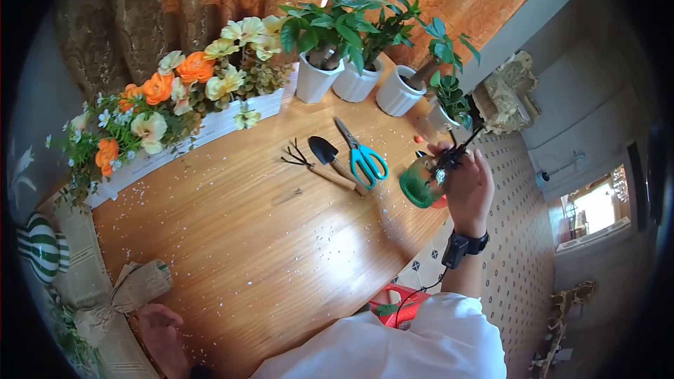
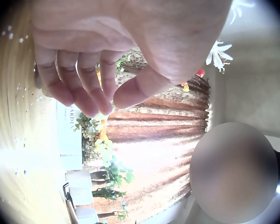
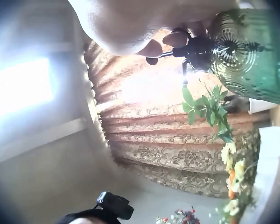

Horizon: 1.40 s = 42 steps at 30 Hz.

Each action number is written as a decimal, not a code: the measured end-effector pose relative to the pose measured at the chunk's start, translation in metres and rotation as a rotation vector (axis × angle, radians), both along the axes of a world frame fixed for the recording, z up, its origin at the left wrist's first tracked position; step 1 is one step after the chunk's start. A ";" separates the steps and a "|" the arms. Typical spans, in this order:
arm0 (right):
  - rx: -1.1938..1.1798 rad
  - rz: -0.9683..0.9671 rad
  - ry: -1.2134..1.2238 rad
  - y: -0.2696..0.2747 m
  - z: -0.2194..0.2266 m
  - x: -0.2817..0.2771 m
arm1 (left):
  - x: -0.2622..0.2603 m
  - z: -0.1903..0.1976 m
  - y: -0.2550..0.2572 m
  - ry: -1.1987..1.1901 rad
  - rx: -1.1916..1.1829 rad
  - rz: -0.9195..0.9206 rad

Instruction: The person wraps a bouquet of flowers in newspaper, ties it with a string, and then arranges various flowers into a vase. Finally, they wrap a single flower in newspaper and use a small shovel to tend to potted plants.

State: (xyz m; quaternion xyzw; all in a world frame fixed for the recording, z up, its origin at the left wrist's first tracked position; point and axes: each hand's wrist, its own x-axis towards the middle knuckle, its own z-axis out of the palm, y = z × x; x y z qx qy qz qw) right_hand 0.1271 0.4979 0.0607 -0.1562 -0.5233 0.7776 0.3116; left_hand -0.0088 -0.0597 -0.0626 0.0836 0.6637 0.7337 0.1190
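Note:
My right hand [image 1: 472, 186] grips a green glass spray bottle [image 1: 417, 188] by its black pump head, close over the table's right edge. In the right wrist view, the patterned bottle [image 3: 252, 58] shows its embossed side, with my fingers around the sprayer top. At the near left corner, my left hand [image 1: 163, 337] holds nothing; its fingers hang loosely curved in the left wrist view. Nearest to it lies a paper-wrapped roll with a bow [image 1: 133, 293]. Turquoise-handled scissors [image 1: 365, 158], a small trowel [image 1: 326, 153] and a hand rake [image 1: 316, 165] lie together mid-table.
Potted plants in white pots [image 1: 319, 78] line the back right. A planter of artificial flowers [image 1: 200, 130] runs along the back left. White crumbs dot the wooden tabletop [image 1: 239, 224]. A striped green-and-white object [image 1: 43, 247] stands far left; a red stool [image 1: 404, 302] is below the near edge.

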 end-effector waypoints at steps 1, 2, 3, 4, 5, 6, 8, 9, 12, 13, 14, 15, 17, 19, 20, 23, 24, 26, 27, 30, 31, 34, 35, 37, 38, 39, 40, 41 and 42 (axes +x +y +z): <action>0.065 -0.047 -0.034 0.001 0.001 0.004 | 0.000 0.002 0.001 -0.003 -0.001 -0.011; 0.128 -0.092 -0.068 0.001 0.001 0.007 | 0.000 0.003 0.002 -0.010 -0.003 -0.002; 0.169 -0.092 -0.086 0.001 -0.001 0.008 | 0.000 0.005 0.003 -0.015 -0.005 0.008; 0.164 -0.099 -0.086 -0.005 -0.002 0.005 | -0.001 0.009 0.006 -0.015 -0.009 0.000; 0.166 -0.127 -0.105 -0.015 -0.002 -0.001 | -0.003 0.015 0.011 -0.010 -0.029 -0.040; 0.169 -0.149 -0.123 -0.021 -0.002 -0.007 | -0.003 0.021 0.017 -0.005 -0.048 -0.073; 0.087 -0.021 -0.081 -0.031 -0.007 -0.012 | -0.001 0.047 0.028 0.003 -0.095 -0.176; 0.041 0.018 -0.064 -0.038 -0.008 -0.017 | 0.000 0.059 0.035 0.009 -0.139 -0.280; -0.046 0.129 -0.064 -0.069 -0.003 -0.034 | -0.006 0.084 0.073 0.350 -0.356 -0.486; -0.031 0.194 -0.043 -0.078 -0.003 -0.039 | -0.006 0.094 0.101 0.392 -0.359 -0.548; -0.012 0.258 -0.018 -0.085 -0.004 -0.043 | -0.007 0.104 0.129 0.433 -0.359 -0.609; -0.041 0.332 0.006 -0.091 -0.007 -0.046 | 0.005 0.106 0.166 0.253 -0.186 -0.572; -0.154 0.429 0.046 -0.103 -0.007 -0.049 | 0.016 0.105 0.220 0.196 -0.104 -0.576; -0.181 0.466 0.103 -0.097 -0.017 -0.047 | 0.018 0.073 0.274 0.303 -0.025 -0.521; -0.190 0.494 0.167 -0.090 -0.022 -0.043 | 0.017 0.064 0.294 0.398 0.060 -0.474; -0.135 0.387 0.180 -0.064 -0.016 -0.021 | 0.013 0.068 0.332 0.345 -0.074 -0.645; -0.078 0.272 0.125 -0.055 -0.009 -0.013 | 0.012 0.069 0.348 0.352 -0.064 -0.665; 0.008 0.122 0.026 -0.043 0.009 -0.004 | 0.019 0.068 0.384 0.151 0.135 -0.944; 0.049 0.155 -0.015 -0.024 0.014 0.004 | 0.032 0.060 0.415 0.186 0.417 -0.892; 0.005 0.049 -0.014 0.018 0.029 0.014 | 0.031 0.062 0.469 0.304 0.069 -1.037; -0.015 0.016 0.012 0.032 0.033 0.020 | 0.030 0.071 0.487 0.234 0.046 -1.104; -0.043 -0.067 0.055 0.083 0.041 0.032 | 0.036 0.079 0.539 0.240 0.197 -1.120; -0.056 -0.114 0.067 0.100 0.044 0.033 | 0.041 0.076 0.558 0.239 0.208 -1.122; -0.109 -0.190 0.031 0.124 0.048 0.031 | 0.054 0.067 0.590 -0.101 0.350 -1.117; -0.148 -0.217 -0.015 0.136 0.049 0.029 | 0.061 0.059 0.602 -0.105 0.358 -1.122; -0.254 -0.180 -0.011 0.149 0.045 0.027 | 0.069 0.050 0.612 -0.092 0.318 -1.042; -0.250 -0.181 -0.013 0.160 0.041 0.029 | 0.074 0.040 0.621 -0.079 0.277 -0.961; -0.332 -0.099 0.005 0.169 0.038 0.029 | 0.075 0.041 0.622 -0.098 0.267 -0.948; -0.415 -0.017 0.023 0.176 0.034 0.030 | 0.074 0.040 0.624 -0.121 0.270 -0.966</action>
